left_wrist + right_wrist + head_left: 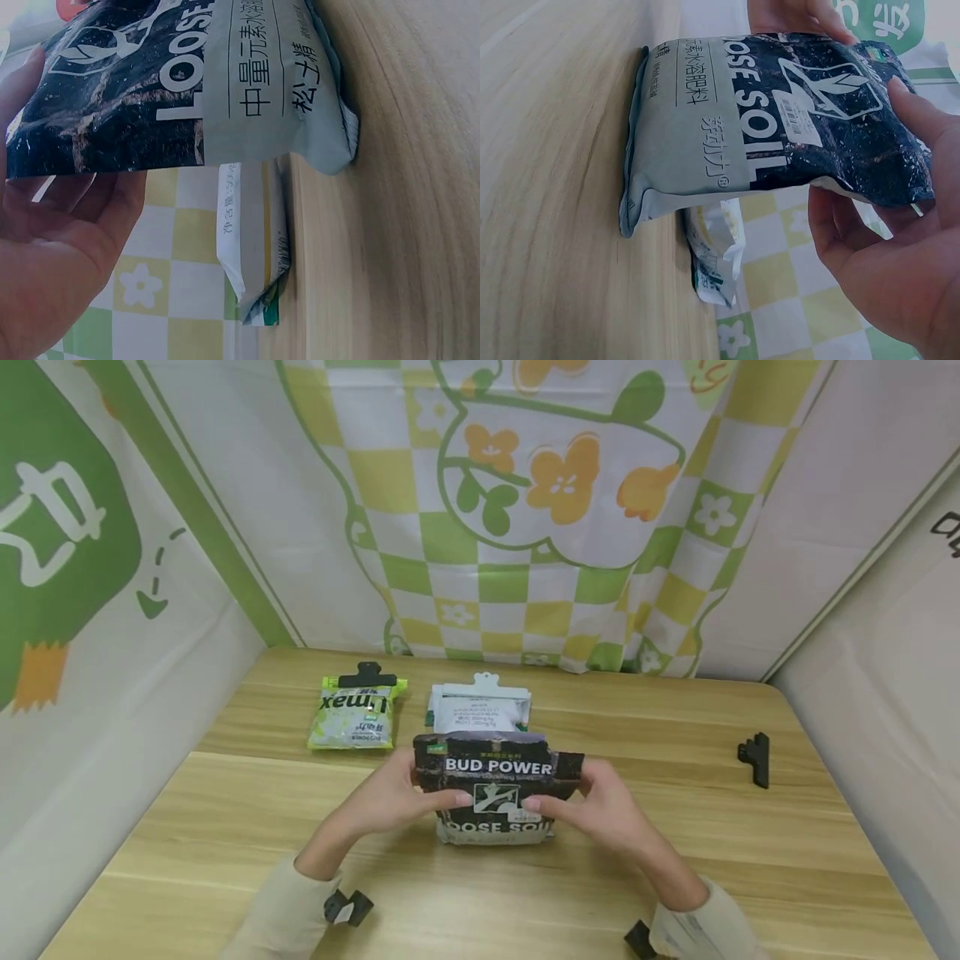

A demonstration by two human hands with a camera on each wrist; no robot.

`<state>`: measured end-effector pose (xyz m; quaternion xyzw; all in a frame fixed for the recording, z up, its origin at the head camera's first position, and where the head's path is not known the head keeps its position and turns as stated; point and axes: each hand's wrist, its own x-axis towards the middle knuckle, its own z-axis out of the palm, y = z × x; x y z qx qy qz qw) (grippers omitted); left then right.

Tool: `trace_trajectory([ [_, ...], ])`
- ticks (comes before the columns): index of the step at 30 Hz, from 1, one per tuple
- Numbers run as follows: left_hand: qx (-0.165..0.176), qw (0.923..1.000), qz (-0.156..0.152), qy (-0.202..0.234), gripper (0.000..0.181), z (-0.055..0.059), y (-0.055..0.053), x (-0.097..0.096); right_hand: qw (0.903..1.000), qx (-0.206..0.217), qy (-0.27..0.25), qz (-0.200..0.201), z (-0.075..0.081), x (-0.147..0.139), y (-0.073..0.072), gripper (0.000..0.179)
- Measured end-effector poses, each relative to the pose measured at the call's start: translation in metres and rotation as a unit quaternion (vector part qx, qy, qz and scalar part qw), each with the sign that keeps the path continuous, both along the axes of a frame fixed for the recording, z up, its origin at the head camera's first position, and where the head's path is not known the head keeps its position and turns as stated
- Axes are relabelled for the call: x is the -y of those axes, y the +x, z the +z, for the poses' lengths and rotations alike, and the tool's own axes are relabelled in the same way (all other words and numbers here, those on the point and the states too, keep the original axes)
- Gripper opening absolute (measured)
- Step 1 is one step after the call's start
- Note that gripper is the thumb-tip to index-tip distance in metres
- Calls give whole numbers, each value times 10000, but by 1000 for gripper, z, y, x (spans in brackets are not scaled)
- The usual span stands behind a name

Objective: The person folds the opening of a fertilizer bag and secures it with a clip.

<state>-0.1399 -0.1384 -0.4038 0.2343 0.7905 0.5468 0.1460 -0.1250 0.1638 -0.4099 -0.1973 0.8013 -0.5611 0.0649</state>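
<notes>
A black and grey fertilizer bag [498, 767] printed BUD POWER and LOOSE SOIL stands upright near the middle of the table, its grey bottom [679, 150] at the tabletop. My left hand [390, 797] grips its left side, thumb across the printed front and fingers behind. On the other side my right hand [611, 810] holds it the same way, with the thumb pointing inward. A white barcode sticker [796, 118] shows on the front in the right wrist view. The bag's upper part folds toward me.
Right behind the bag lies a white packet [480, 714] with a white clip [486, 683] on its far edge. A yellow-green bag [352, 718] with a black clip [367, 677] lies farther left. Another black clip [759, 760] rests alone at the right. A checkered curtain [502, 585] hangs behind the table.
</notes>
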Motion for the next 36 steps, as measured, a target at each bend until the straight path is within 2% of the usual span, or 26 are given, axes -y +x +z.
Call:
trace_trajectory([
  [6,-79,9996,213,-140,50,6,-5,-4,9999,-53,58,-113,2,3,-3,16],
  [10,-127,9996,211,-111,44,11,-6,-5,9998,-60,83,-176,3,4,-4,12],
  [19,7,9998,192,36,46,12,-4,-5,9994,-30,-278,-213,4,6,-5,12],
  [27,291,9977,573,236,39,13,-2,-6,9979,342,-504,-235,4,5,-8,17],
  [36,411,9949,922,-82,38,17,-2,-6,9974,410,-495,-317,7,5,-8,19],
])
